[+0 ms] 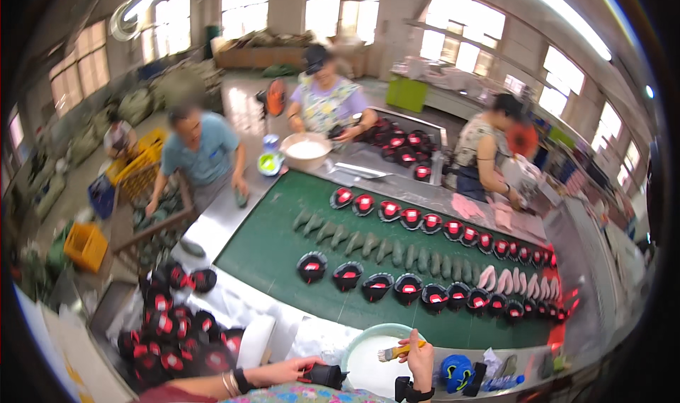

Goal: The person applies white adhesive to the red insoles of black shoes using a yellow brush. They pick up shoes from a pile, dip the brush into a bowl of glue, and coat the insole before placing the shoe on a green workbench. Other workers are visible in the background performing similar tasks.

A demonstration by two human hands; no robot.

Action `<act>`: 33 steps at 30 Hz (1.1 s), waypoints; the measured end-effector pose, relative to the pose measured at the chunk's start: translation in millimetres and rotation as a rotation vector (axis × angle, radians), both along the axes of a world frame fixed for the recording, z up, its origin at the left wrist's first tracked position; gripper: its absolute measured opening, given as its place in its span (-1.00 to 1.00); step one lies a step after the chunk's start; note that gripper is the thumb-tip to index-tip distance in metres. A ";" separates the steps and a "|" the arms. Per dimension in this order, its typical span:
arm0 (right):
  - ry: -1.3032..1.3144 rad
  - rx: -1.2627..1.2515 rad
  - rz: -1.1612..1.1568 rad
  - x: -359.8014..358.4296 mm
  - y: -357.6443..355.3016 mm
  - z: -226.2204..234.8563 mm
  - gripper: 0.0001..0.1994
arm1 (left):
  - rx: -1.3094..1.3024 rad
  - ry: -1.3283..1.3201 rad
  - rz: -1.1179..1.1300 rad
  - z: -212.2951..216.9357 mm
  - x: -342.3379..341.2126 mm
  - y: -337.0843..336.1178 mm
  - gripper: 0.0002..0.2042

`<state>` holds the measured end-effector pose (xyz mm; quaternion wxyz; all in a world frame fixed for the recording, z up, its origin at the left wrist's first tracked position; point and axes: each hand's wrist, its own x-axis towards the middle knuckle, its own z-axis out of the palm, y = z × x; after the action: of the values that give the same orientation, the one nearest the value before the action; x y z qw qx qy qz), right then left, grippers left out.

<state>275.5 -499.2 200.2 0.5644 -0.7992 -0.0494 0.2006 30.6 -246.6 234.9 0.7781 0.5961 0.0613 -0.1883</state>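
My left hand [292,370] is closed around a black shoe upper [324,376] with a red inside, low in front of me and just left of a pale green basin [352,344]. White liquid [373,371] fills that basin. A flat paintbrush [402,350] with a yellow handle is gripped in my right hand [421,366], its pale bristles above the liquid. Beyond the basin, a green conveyor belt [276,251] carries two rows of black-and-red shoe uppers [378,285]. Between them runs a row of dark green sole-shaped pieces [384,251], turning pink [504,281] toward the right.
A heap of black-and-red uppers [170,336] lies at my left. To the right of the basin are a blue object [457,372] and a plastic bottle [504,382]. Three co-workers stand around the belt; one, across from me, has a white basin [306,150]. A wooden crate [145,236] stands far left.
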 end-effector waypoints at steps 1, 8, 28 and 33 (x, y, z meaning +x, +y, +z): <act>0.006 0.046 -0.003 0.3 5.3 -1.0 -0.43 | 0.059 -0.006 0.001 19.6 -2.0 0.0 -0.53; -0.096 0.072 0.019 -15.9 13.3 -5.3 -0.73 | -0.255 -0.005 0.107 -8.5 -6.9 3.4 -0.42; -0.346 -0.241 -0.141 -57.6 -33.1 -1.5 -0.75 | 0.367 -0.043 -0.366 -5.6 83.3 -8.3 -0.40; -0.255 -0.014 -0.254 -56.8 -60.8 -17.0 -0.80 | 0.465 -0.086 -0.444 -25.2 60.0 -5.2 -0.39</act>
<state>218.7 -560.0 183.3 0.5688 -0.8219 -0.0180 0.0250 90.6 -251.8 209.7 0.5630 0.7640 -0.0621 -0.3090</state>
